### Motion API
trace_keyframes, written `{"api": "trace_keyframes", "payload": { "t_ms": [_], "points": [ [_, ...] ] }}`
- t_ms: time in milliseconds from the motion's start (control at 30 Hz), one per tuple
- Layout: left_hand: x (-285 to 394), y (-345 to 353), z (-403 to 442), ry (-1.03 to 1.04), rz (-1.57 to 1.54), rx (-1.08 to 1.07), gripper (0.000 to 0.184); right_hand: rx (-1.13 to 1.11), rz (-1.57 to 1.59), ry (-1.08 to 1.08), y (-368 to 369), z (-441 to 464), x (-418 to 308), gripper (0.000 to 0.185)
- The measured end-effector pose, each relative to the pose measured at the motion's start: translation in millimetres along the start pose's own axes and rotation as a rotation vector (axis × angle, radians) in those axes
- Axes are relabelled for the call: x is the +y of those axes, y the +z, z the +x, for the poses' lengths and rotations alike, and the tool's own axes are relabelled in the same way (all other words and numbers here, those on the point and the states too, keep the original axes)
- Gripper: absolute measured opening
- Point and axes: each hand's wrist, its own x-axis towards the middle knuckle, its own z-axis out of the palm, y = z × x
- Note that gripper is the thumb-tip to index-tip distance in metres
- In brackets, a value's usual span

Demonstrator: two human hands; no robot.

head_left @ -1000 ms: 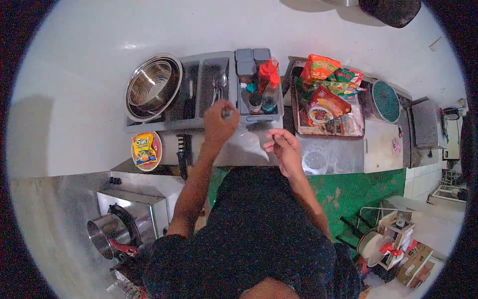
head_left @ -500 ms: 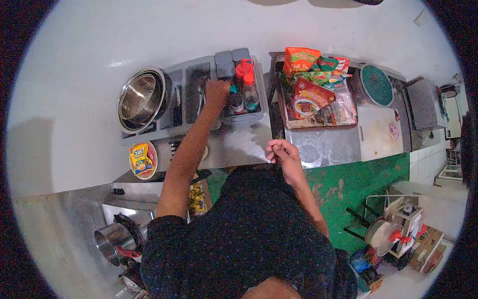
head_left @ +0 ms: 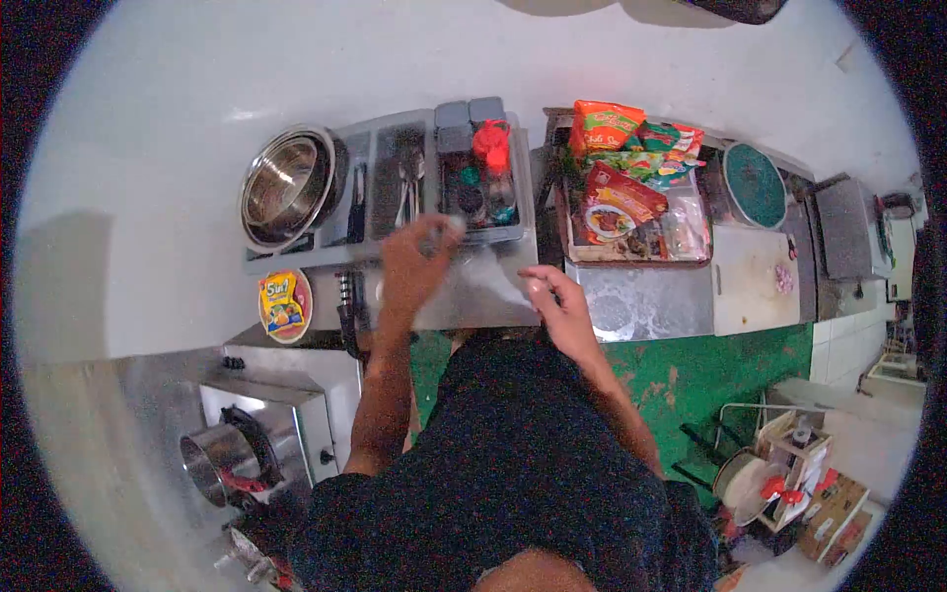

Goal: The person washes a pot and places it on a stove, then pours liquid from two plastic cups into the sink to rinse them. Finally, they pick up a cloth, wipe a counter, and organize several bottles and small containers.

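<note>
My left hand [head_left: 419,261] is over the front edge of the grey cutlery tray [head_left: 395,252], its fingers curled into a pinch. Something small and pale shows at its fingertips; blur hides what it is. My right hand [head_left: 560,308] hangs above the steel counter [head_left: 483,301], thumb and fingers curled together. Whatever it may hold is hidden. Behind the left hand, spoons and forks [head_left: 409,187] lie in a tray compartment. The tray's right section holds a dark jar with a teal lid [head_left: 469,187] and a clear bottle with a red cap [head_left: 500,187].
Nested steel bowls [head_left: 286,187] rest on the tray's left end, with a yellow packet [head_left: 283,301] in front. On the right are a box of food packets [head_left: 626,202], a white cutting board [head_left: 755,281] and a green-topped round container [head_left: 755,187]. A steel pot [head_left: 219,464] stands lower left.
My left hand has drawn back from beside the teal-lidded jar, toward my body. My right hand stays nearly in place, its fingers slightly shifted. The view has moved a little.
</note>
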Motion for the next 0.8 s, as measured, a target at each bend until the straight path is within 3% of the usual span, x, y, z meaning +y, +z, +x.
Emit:
{"api": "trace_keyframes", "payload": {
  "t_ms": [67, 133, 233, 333, 433, 533, 600, 667, 733, 800],
  "points": [
    [1.2, 24.0, -40.7, 0.185, 0.185, -0.022, 0.028, -0.053, -0.117, -0.051, 7.8, 9.3, -3.8, 0.025],
    [0.6, 40.7, -62.8, 0.126, 0.083, -0.101, 0.025, -0.132, -0.022, -0.032, 16.4, 14.5, 5.3, 0.025],
    [-25.7, 66.2, -80.6, 0.154, 0.025, -0.071, 0.023, -0.184, 0.209, 0.182, 21.2, 16.2, 9.1, 0.022],
    [-8.6, 65.8, -77.3, -0.105, -0.174, -0.225, 0.021, -0.27, 0.575, 0.375, 18.1, 21.5, 36.7, 0.022],
    [6.9, 60.2, -74.1, -0.101, -0.317, -0.263, 0.017, -0.227, 0.944, 0.583, 9.5, 16.6, 32.9, 0.021],
    [-19.4, 54.6, -47.3, 0.113, -0.375, 0.017, 0.02, -0.373, 1.109, 0.423, -6.2, 11.2, 46.2, 0.024],
    [-49.6, 41.4, -0.8, 0.053, -0.343, 0.238, 0.02, -0.346, 1.04, 0.354, -16.2, 5.0, 47.3, 0.023],
    [-80.7, 35.6, 55.3, 0.1, -0.084, 0.275, 0.02, -0.292, 0.958, 0.346, -24.0, -3.1, 45.1, 0.022],
    [-95.0, 34.6, 96.0, 0.152, 0.329, 0.017, 0.024, -0.22, 0.864, 0.392, -28.3, -10.1, 39.3, 0.02],
    [-102.1, 45.5, 116.4, 0.25, 0.473, -0.054, 0.028, -0.224, 0.809, 0.385, -34.4, -17.7, 43.3, 0.021]
  ]
}}
